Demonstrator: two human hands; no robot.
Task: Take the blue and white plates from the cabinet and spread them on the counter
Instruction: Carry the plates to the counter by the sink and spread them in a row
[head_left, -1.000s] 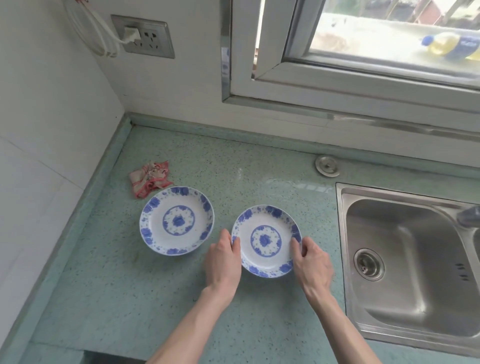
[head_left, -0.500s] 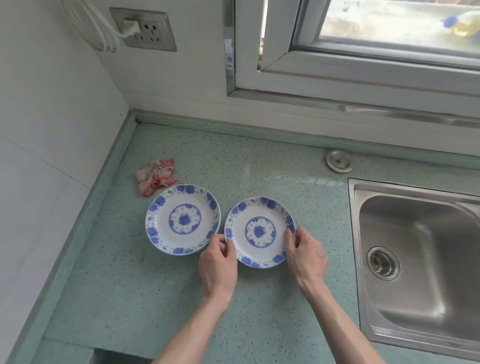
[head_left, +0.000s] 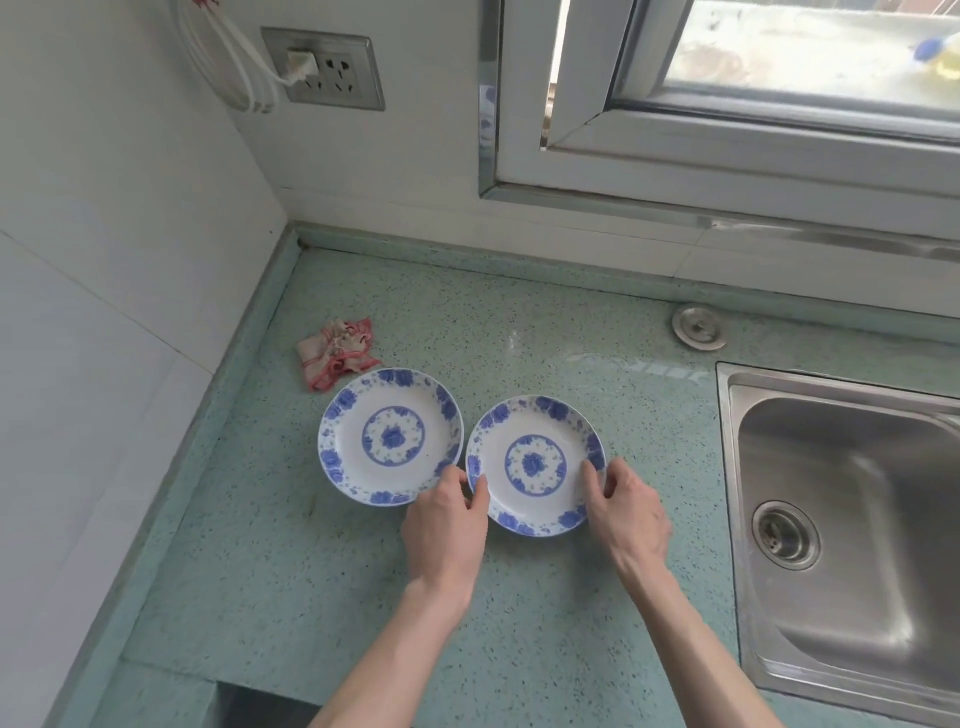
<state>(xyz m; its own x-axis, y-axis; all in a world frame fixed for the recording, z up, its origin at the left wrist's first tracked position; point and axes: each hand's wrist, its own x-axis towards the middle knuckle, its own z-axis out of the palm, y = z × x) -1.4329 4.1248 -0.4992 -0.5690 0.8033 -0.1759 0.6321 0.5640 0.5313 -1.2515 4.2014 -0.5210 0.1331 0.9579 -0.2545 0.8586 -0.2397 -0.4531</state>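
Hands (head_left: 540, 519) gripping right plate (head_left: 536, 465), counter (head_left: 597, 649)

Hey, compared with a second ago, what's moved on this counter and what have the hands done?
The right-hand plate has been slid leftward, closing the gap until its rim sits almost against the left plate. Both hands kept hold of it throughout: the left hand on its left edge, the right hand on its right edge. The left plate, the crumpled cloth behind it and the sink stayed where they were.
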